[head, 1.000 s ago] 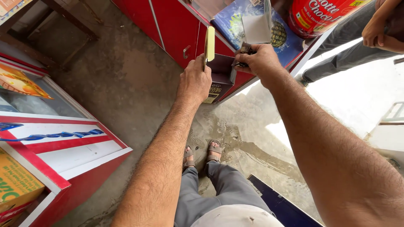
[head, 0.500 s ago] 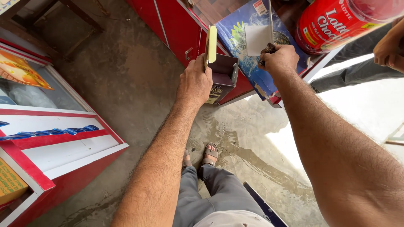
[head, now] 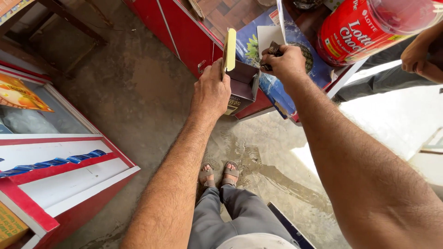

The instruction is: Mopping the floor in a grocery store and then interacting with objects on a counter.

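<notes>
Yellow flat card (head: pixel 229 50), thin and stiff, is held upright by the left hand (head: pixel 211 92) above a dark open box (head: pixel 243 85); a small dark object (head: pixel 272 50) is gripped by the right hand (head: pixel 286 63) at the red tabletop (head: pixel 184 32).

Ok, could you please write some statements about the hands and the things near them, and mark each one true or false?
1. The left hand holds a thin yellow card edge-up. True.
2. The right hand is empty. False: it grips a small dark object by a white card.
3. A large red jar lies on its side on the counter. True.
4. The person is barefoot. False: sandals are on both feet.
5. The open box sits below the left hand's card. True.
6. The floor is carpeted. False: it is bare concrete, with a wet patch.
</notes>
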